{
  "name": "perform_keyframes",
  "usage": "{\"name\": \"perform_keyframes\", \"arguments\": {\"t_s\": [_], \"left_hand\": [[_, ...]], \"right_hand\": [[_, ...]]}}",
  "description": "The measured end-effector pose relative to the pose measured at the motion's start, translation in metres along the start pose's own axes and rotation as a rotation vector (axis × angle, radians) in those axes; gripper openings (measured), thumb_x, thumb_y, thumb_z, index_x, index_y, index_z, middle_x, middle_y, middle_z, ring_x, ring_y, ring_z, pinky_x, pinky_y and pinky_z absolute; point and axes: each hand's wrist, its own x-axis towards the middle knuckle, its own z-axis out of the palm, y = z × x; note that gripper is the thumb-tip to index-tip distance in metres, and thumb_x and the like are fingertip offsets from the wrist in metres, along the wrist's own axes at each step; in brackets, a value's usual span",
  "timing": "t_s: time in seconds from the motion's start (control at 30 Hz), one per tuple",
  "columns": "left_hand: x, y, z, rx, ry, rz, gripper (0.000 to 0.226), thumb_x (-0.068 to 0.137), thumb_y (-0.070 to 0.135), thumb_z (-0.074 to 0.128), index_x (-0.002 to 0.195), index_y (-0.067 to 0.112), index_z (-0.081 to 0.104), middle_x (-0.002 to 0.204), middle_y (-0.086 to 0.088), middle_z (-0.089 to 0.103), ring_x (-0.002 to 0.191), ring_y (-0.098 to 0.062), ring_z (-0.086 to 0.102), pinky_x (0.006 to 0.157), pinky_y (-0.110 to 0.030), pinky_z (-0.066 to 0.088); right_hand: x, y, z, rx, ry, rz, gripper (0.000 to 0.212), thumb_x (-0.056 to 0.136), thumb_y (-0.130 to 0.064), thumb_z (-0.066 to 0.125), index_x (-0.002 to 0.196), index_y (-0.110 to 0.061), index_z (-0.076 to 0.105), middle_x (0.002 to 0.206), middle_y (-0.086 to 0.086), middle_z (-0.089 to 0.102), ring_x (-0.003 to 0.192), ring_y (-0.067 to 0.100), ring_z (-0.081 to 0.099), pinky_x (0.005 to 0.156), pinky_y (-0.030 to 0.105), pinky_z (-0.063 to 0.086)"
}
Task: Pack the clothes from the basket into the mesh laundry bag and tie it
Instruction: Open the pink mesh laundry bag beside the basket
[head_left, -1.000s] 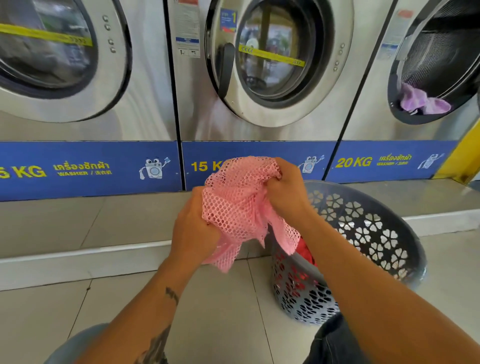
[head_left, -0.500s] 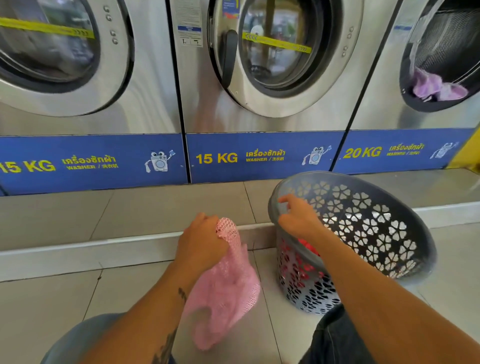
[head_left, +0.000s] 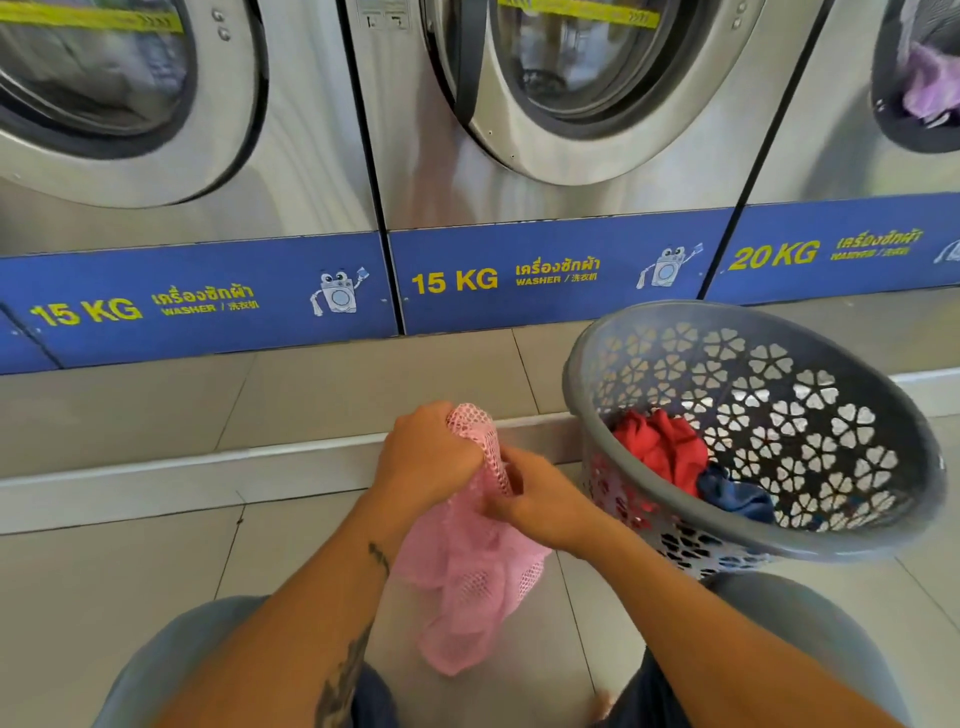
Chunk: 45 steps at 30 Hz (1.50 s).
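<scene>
A pink mesh laundry bag (head_left: 470, 587) hangs limp between my knees, just above the floor tiles. My left hand (head_left: 423, 454) grips its bunched top edge. My right hand (head_left: 540, 501) is right beside it, its fingers curled round the mesh near the bag's mouth. To the right a grey plastic basket (head_left: 810, 431) with flower-shaped holes tilts towards me. Inside it lie a red garment (head_left: 662, 447) and a dark blue garment (head_left: 732, 496).
A row of steel washing machines (head_left: 561, 104) with blue 15 KG and 20 KG labels stands on a raised tiled step (head_left: 291, 457) straight ahead. The right machine's open drum holds purple laundry (head_left: 930, 88). My knees frame the bottom of the view.
My right hand left the basket rim and came back to the bag's mouth beside my left hand. The bag, held high a second ago, now hangs low between my knees.
</scene>
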Motion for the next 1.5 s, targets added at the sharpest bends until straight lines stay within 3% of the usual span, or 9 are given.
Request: {"name": "perform_keyframes", "arguments": {"t_s": [0.1, 0.23, 0.47, 0.7, 0.8, 1.0, 1.33, 1.43, 1.5], "left_hand": [[-0.003, -0.012, -0.011, 0.062, -0.063, 0.049, 0.008, 0.078, 0.023, 0.063, 0.078, 0.021, 0.055, 0.078, 0.003, 0.062, 0.070, -0.018, 0.059, 0.055, -0.029, 0.043], [-0.011, -0.029, -0.025, 0.092, -0.101, 0.119, 0.023, 0.079, 0.012, 0.065, 0.096, 0.023, 0.054, 0.095, 0.001, 0.055, 0.082, -0.019, 0.056, 0.060, -0.030, 0.041], [-0.029, -0.042, -0.043, 0.007, 0.127, 0.355, 0.041, 0.084, 0.012, 0.063, 0.117, 0.033, 0.049, 0.101, 0.011, 0.053, 0.085, -0.016, 0.055, 0.074, -0.034, 0.050], [-0.049, -0.030, -0.043, -0.116, 0.011, 0.653, 0.051, 0.088, -0.002, 0.049, 0.120, 0.034, 0.067, 0.104, 0.015, 0.068, 0.090, -0.006, 0.062, 0.081, -0.022, 0.049], [-0.041, -0.036, -0.040, -0.128, -0.004, 0.541, 0.045, 0.088, -0.007, 0.046, 0.108, 0.020, 0.076, 0.090, 0.016, 0.059, 0.083, -0.008, 0.058, 0.076, -0.027, 0.048], [-0.021, -0.041, -0.036, -0.179, 0.099, 0.284, 0.048, 0.090, -0.004, 0.045, 0.128, 0.019, 0.065, 0.116, 0.002, 0.061, 0.104, -0.019, 0.057, 0.099, -0.034, 0.047], [0.003, -0.022, -0.025, -0.638, -0.060, 0.011, 0.069, 0.083, -0.012, 0.044, 0.118, 0.043, 0.065, 0.108, -0.001, 0.072, 0.066, -0.011, 0.057, 0.060, -0.029, 0.049], [0.011, -0.020, -0.022, -0.647, -0.064, 0.026, 0.071, 0.082, -0.012, 0.044, 0.123, 0.043, 0.063, 0.104, 0.021, 0.070, 0.080, -0.014, 0.056, 0.073, -0.029, 0.047], [0.013, -0.020, -0.021, -0.580, -0.055, 0.054, 0.070, 0.084, -0.009, 0.045, 0.129, 0.043, 0.059, 0.083, 0.009, 0.066, 0.067, -0.016, 0.047, 0.061, -0.029, 0.042]], "right_hand": [[0.008, -0.006, -0.003, 0.003, 0.221, 0.020, 0.018, 0.087, 0.000, 0.054, 0.082, -0.010, 0.068, 0.073, 0.000, 0.068, 0.067, 0.012, 0.058, 0.064, 0.034, 0.049], [0.017, -0.020, -0.030, 0.132, 0.286, 0.146, 0.009, 0.093, -0.010, 0.061, 0.086, -0.013, 0.066, 0.072, 0.003, 0.067, 0.059, 0.013, 0.059, 0.051, 0.025, 0.048], [0.022, -0.050, -0.041, 0.085, 0.253, 0.222, 0.008, 0.086, -0.004, 0.065, 0.082, -0.011, 0.063, 0.070, 0.005, 0.061, 0.065, 0.018, 0.056, 0.058, 0.029, 0.045], [0.025, -0.083, -0.037, -0.234, 0.309, 0.146, 0.007, 0.080, -0.003, 0.056, 0.078, -0.008, 0.062, 0.074, 0.010, 0.052, 0.069, 0.020, 0.048, 0.062, 0.033, 0.039], [0.029, -0.084, -0.040, -0.293, 0.271, 0.131, 0.006, 0.087, -0.012, 0.064, 0.085, -0.007, 0.061, 0.079, 0.008, 0.063, 0.067, 0.018, 0.054, 0.061, 0.030, 0.044], [0.033, -0.048, -0.033, -0.283, 0.136, 0.147, 0.017, 0.089, -0.014, 0.067, 0.104, -0.017, 0.060, 0.088, 0.001, 0.063, 0.073, 0.016, 0.058, 0.061, 0.026, 0.046], [0.046, -0.008, -0.008, -0.146, -0.136, 0.123, 0.076, 0.067, -0.035, 0.075, 0.138, -0.038, 0.045, 0.129, -0.009, 0.061, 0.119, 0.015, 0.059, 0.103, 0.043, 0.049], [0.048, 0.001, -0.009, -0.204, -0.108, 0.139, 0.036, 0.080, -0.027, 0.062, 0.116, -0.026, 0.068, 0.114, -0.005, 0.071, 0.108, 0.018, 0.065, 0.098, 0.046, 0.052], [0.047, -0.001, -0.013, -0.220, -0.015, 0.140, 0.019, 0.087, -0.018, 0.052, 0.090, -0.016, 0.070, 0.090, 0.004, 0.074, 0.088, 0.024, 0.070, 0.088, 0.051, 0.057]]}}
